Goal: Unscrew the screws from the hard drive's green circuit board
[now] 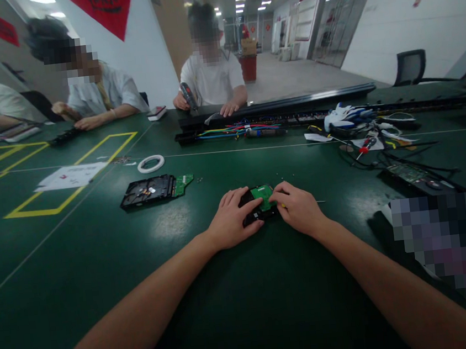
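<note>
A small black drive with a green circuit board (263, 198) lies on the dark green table (244, 284) straight ahead of me. My left hand (233, 220) is wrapped round its left end, thumb under the near edge. My right hand (298, 206) grips its right end, with fingertips pinched on the green board. A thin metal tool (318, 202) pokes out to the right of that hand. A second black drive with a green board (155, 189) rests untouched to the left.
A white tape ring (151, 163) and a paper sheet (70, 176) lie at the left by yellow floor-style markings. Coloured wires (237, 131), a long black rail (292, 101), gloves and cables crowd the far right. Three people sit across the table; one holds a power screwdriver (188, 96).
</note>
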{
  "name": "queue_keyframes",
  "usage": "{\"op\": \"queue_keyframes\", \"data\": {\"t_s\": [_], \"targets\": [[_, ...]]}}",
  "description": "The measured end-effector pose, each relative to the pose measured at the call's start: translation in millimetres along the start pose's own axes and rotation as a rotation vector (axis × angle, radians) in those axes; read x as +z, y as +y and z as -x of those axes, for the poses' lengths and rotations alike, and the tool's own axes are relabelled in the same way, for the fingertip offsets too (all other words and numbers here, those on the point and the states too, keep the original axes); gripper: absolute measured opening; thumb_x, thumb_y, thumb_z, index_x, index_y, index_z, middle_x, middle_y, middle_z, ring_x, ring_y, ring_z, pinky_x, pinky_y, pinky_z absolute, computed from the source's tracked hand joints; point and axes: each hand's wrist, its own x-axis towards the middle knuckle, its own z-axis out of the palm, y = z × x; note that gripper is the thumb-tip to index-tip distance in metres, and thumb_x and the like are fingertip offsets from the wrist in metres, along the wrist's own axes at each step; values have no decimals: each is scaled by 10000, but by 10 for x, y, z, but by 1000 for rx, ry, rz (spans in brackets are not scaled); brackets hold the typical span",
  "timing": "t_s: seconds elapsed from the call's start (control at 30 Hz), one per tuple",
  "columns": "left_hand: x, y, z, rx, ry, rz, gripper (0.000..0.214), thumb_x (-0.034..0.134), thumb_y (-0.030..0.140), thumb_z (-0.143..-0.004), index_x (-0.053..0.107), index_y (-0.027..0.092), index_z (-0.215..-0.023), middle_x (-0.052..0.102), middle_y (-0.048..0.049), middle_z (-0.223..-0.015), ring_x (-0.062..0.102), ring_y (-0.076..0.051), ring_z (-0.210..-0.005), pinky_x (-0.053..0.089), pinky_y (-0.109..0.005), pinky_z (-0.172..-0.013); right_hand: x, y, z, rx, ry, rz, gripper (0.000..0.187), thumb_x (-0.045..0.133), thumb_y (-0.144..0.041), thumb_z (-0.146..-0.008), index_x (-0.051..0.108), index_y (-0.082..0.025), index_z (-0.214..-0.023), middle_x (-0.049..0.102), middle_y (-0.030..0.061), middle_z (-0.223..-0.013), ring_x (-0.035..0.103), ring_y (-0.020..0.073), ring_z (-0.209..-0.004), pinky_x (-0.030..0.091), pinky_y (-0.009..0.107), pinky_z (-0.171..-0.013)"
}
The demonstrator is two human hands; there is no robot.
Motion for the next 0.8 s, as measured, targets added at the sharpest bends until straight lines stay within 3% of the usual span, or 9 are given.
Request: {"op": "queue_keyframes", "data": {"t_s": [0.63, 0.8], "targets": [[5, -8, 4, -3, -1, 7, 637, 708, 520, -950, 540, 356, -1541, 353, -112, -1671, 352, -394, -1530, 318, -658, -1248, -14, -17, 0, -3, -10, -19, 199, 573, -104, -964, 713, -200, -1067, 671, 92, -1169, 661, 206, -929, 539, 331, -753], [-12, 5, 4, -5, -11, 2, 628, 701, 523, -954, 554, 330, -1533, 347, -128, -1669, 354, -394, -1529, 317, -646, -1252, -20, -13, 4, 14, 59, -55, 192, 537, -131, -994, 699, -194, -1077, 633, 107, -1204, 650, 211, -949, 560, 339, -763]]}}
